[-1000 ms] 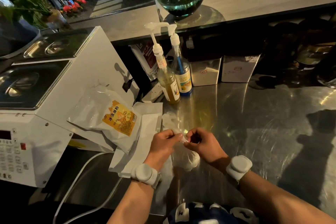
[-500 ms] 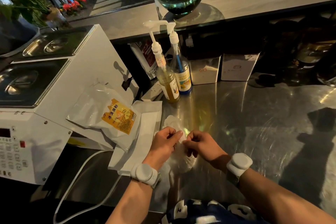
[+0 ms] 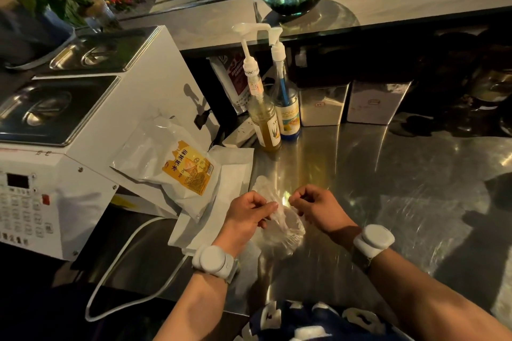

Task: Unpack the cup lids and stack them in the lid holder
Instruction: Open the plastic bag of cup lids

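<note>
Hands at work: our left hand [image 3: 249, 214] and right hand [image 3: 318, 207] each pinch the crinkled clear plastic bag [image 3: 279, 225] of lids on the steel counter [image 3: 388, 174].

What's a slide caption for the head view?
Both hands, left and right, pinch a clear lid bag above a steel counter.

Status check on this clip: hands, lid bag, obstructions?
Left hand and right hand pinch clear lid bag, unopened on steel counter. No holder visible.
</note>
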`<state>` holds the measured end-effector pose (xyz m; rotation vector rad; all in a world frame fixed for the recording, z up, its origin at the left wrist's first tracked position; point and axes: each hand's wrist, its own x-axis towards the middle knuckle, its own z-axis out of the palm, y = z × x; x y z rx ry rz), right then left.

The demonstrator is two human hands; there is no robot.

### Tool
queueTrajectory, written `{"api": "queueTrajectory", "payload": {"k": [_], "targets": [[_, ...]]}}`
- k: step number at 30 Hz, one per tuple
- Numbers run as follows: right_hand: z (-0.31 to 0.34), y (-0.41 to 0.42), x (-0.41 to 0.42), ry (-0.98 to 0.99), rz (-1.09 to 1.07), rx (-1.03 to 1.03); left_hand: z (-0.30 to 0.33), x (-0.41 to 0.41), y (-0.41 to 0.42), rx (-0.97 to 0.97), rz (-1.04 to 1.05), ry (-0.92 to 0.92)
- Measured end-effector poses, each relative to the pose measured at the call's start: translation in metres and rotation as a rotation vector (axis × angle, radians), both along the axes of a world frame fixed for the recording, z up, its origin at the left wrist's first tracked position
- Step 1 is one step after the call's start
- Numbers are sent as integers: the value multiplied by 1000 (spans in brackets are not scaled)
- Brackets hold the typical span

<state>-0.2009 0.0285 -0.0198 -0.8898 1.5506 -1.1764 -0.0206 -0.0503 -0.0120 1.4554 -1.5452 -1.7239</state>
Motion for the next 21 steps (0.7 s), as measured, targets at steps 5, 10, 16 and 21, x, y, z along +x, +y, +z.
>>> {"api": "queueTrajectory", "payload": {"k": [5, 10, 16, 21], "targets": [[0, -5, 11, 96, 158, 4, 3, 2, 3, 17, 15, 21], [-2, -7, 6, 83, 89, 20, 4, 7, 4, -13, -50, -39], [1, -3, 10, 217, 84, -19, 5, 4, 5, 72, 5, 90], [0, 4, 14, 361, 157, -82, 8, 1, 8, 121, 38, 198]]}}
